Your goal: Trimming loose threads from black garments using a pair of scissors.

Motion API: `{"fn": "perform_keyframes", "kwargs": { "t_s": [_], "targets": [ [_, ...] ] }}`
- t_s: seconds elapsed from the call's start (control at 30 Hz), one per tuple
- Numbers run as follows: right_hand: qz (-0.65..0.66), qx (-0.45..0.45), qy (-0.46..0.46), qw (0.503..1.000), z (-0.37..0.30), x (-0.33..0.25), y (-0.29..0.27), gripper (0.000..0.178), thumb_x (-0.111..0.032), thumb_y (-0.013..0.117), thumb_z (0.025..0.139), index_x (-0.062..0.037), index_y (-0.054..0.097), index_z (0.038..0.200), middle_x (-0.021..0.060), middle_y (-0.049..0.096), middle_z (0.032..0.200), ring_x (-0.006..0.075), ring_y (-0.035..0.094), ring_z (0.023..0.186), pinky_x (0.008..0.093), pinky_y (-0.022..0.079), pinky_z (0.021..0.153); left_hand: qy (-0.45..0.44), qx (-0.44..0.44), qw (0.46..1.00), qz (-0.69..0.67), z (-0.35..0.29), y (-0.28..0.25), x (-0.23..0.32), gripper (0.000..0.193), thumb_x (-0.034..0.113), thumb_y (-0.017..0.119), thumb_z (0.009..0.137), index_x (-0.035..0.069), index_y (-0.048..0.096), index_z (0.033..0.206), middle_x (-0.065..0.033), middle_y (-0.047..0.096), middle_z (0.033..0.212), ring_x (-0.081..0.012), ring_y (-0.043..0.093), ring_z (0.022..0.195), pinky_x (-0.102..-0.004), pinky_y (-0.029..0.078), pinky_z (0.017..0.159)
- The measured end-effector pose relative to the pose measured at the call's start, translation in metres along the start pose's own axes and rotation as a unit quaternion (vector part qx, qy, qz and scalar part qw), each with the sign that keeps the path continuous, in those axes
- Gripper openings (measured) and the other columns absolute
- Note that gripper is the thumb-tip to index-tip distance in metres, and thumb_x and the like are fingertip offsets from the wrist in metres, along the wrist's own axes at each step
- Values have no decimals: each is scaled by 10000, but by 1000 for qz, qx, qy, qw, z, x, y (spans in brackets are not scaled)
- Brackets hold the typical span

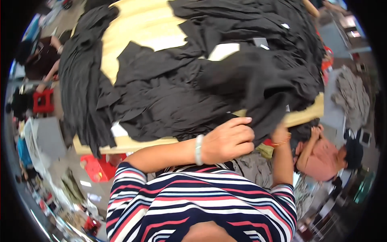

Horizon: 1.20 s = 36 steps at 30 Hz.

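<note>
In front of my chest my left hand (229, 139), with a pale bangle at its wrist, is closed. Its fingers curl against the lower edge of a black garment (264, 107). Part of this garment is lifted and blurred by motion. My right hand (280, 133), with a thin bracelet, is at the table's near edge, beside the garment's hanging end; motion smears its fingers. To the left, another black garment (173, 107) lies spread and wrinkled.
A pale yellow table (145, 24) carries long black cloth pieces (80, 84) at its left and a heap of black cloth (242, 20) at the far right. A person in pink (320, 159) sits close by at right. Red stools (43, 101) stand at left.
</note>
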State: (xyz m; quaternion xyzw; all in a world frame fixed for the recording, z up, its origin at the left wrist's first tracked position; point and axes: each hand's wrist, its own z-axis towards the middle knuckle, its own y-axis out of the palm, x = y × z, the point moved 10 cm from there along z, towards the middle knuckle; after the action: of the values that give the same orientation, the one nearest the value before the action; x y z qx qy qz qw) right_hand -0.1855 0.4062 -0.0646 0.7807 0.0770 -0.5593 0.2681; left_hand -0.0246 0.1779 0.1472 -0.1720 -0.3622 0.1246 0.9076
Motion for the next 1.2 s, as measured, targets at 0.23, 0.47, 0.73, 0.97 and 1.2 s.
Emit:
{"fn": "perform_keyframes", "kwargs": {
  "t_s": [0.23, 0.47, 0.73, 0.97, 1.2],
  "targets": [
    [-221, 255, 152, 929, 71, -177, -277, 223, -212, 489, 982, -50, 579, 1105, 110, 628, 1072, 264, 626, 942, 352, 519, 844, -145, -46, 988, 21, -58, 48, -67, 136, 94, 686, 737, 65, 603, 842, -82, 546, 814, -280, 570, 802, -374, 470, 732],
    [-313, 113, 196, 922, 67, -85, -51, 172, -211, 591, 946, -52, 595, 1011, 58, 663, 835, 197, 687, 776, 276, 574, 615, -568, 156, 760, 273, -298, -118, -132, 227, 125, 729, 783, 15, 618, 948, -127, 617, 900, -293, 618, 850, -356, 498, 748],
    [-571, -338, 28, 748, 18, -6, 248, 399, -61, 586, 863, -81, 527, 1257, 182, 678, 851, 258, 683, 752, 395, 524, 686, -463, -11, 809, 361, -308, -91, -103, 368, 156, 773, 707, 41, 608, 1015, -108, 600, 902, -265, 592, 807, -361, 474, 712],
    [-644, -490, 44, 586, -40, 67, 298, 473, -132, 596, 832, -45, 499, 1287, 206, 649, 723, 372, 656, 710, 444, 514, 649, -664, 187, 719, 79, -393, -73, -134, 263, 84, 744, 724, 16, 613, 942, -79, 523, 642, -189, 536, 572, -306, 463, 581],
    [-639, -531, -30, 556, -51, 95, 356, 434, -131, 596, 832, -12, 514, 1240, 192, 630, 663, 350, 645, 644, 434, 501, 606, -469, 225, 831, 197, -379, -87, -108, 163, 84, 670, 774, -9, 609, 893, -120, 588, 735, -221, 570, 617, -307, 467, 611]
  ]
}}
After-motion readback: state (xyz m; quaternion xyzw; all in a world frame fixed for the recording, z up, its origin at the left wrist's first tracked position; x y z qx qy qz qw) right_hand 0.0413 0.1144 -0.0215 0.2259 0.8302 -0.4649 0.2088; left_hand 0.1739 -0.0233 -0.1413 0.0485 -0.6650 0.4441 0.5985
